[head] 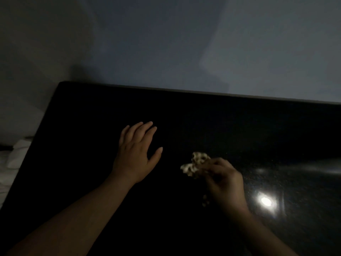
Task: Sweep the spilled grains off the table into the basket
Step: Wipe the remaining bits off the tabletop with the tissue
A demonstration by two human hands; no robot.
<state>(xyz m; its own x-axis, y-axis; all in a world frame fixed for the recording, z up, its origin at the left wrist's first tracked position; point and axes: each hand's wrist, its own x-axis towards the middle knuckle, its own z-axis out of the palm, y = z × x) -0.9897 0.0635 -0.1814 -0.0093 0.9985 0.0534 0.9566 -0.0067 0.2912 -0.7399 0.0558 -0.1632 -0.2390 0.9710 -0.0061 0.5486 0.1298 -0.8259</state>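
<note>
The left hand (136, 154) lies flat on the dark desk (203, 117), fingers apart. Just to its right, the right hand (224, 179) has its fingers clamped on a crumpled spotted cloth (195, 163) above the desk, the cloth's long axis slanting from lower left to upper right. No grains can be made out in the dim light.

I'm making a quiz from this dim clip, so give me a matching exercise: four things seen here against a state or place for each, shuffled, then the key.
Things:
1. left hand
2. right hand
3. spotted cloth
4. bright glare

States:
A. bunched up in a closed grip
B. reflected on the table right of both hands
C. open, fingers spread over the dark top
D. closed around something pale

Pairs: 1-C, 2-D, 3-A, 4-B
</note>
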